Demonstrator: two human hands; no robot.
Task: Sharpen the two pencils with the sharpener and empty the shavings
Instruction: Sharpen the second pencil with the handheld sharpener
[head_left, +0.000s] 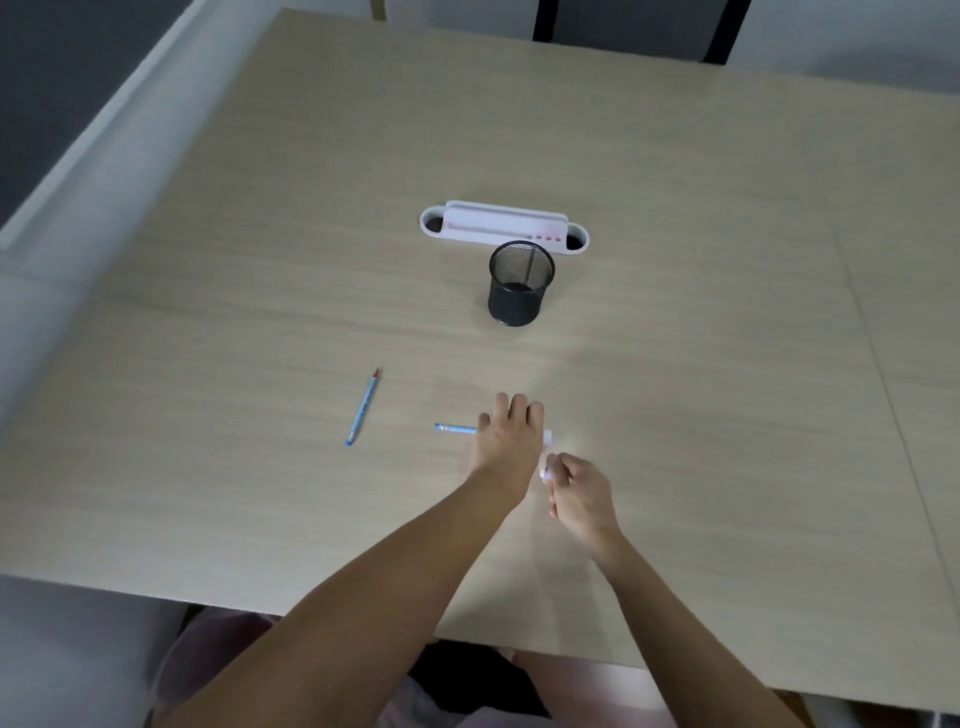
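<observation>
The left hand (506, 436) lies palm-down over a blue pencil (455, 428), fingers curled around its shaft; the eraser end sticks out to the left, while the other end runs under the hand toward a small white sharpener (546, 440) showing just at the hand's right edge. Whether the tip is inside the sharpener cannot be told. The right hand (582, 491) is closed in a loose fist just beside it, thumb and fingertips pinched on a small white part at the sharpener's near side; the part is washed out by glare and too blurred to identify. Both forearms are bare and reach forward from the lower edge of the view, converging near the middle of the table (727, 364).

A second blue pencil (363, 406) lies loose on the table well to the left, its red-tipped point aimed away from the person. Farther back stands a black mesh cup (519, 291), upright, and just behind it a white oblong holder (504, 228) with a round hole at each end.

The table is pale wood-grain laminate with a seam down its right side. Grey floor and a white skirting run along the left; dark chair backs show beyond the far edge.
</observation>
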